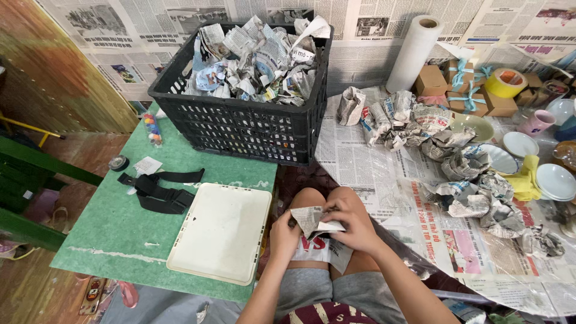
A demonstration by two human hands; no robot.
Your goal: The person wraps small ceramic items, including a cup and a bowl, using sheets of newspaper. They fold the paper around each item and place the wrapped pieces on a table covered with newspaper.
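Note:
A small bundle wrapped in newspaper [312,220] rests above my knees, and both hands grip it. My left hand [284,233] holds its left side. My right hand [354,225] folds over its right side and top. A loose sheet of newspaper [321,251] lies under it on my lap. To my left lies a white plastic tray [221,232] on a low green table [114,231]. Behind it stands a black crate [246,123] full of crumpled newspaper bundles [258,57].
More wrapped bundles [414,120] lie on the newspaper-covered floor [366,162] at right, beside ceramic bowls and plates [555,180], a pink mug [536,123], small cardboard boxes [432,81], yellow tape [505,82] and a white paper roll [414,54]. A black strap [157,193] lies on the table.

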